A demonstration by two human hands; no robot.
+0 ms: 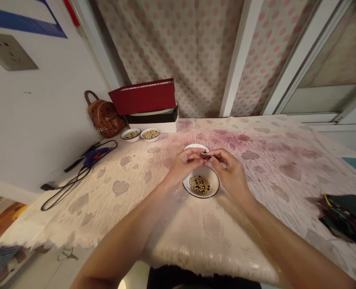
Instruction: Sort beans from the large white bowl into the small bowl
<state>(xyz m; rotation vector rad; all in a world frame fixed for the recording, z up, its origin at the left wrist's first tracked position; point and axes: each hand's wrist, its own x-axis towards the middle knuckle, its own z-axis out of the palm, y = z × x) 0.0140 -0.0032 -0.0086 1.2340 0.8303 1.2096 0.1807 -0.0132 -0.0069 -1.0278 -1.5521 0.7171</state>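
Note:
My left hand (187,162) and my right hand (228,166) meet fingertip to fingertip at the middle of the table. Pinched between them is a small dark piece (205,156) with a reddish spot, too small to name. Just below, a white dark-rimmed bowl (202,195) holds pale round beads or beans mixed with black ones. Behind my fingers stands a second white bowl (196,146), mostly covered by my hands, so its contents hardly show.
Two more bowls of pale and black pieces (131,135) (150,134) stand at the back left, by a red-lidded box (144,98) and a brown backpack (104,116). A blue glue gun (92,156) with its cord lies left. Dark cloth (346,218) lies right.

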